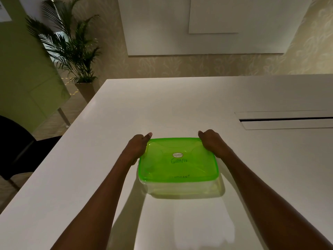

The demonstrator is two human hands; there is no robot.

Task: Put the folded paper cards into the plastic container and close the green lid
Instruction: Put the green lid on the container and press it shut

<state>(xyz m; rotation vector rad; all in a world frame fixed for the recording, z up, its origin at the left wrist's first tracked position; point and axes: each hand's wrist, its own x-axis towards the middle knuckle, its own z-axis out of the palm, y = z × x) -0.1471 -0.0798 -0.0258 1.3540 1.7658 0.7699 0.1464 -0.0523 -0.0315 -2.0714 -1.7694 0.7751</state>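
A clear plastic container (182, 188) stands on the white table (108, 159) with its translucent green lid (177, 161) lying flat on top. The lid bears an oval label and handwritten words. My left hand (137, 147) grips the lid's far left corner, thumb pointing out along the far edge. My right hand (211, 142) holds the far right corner, fingers curled over the rim. No paper cards show on the table; I cannot make out the container's contents through the lid.
A long cable slot (286, 120) is set into the table at the right. A potted palm (72, 49) stands beyond the table's far left corner. A dark chair (16, 150) sits at the left edge.
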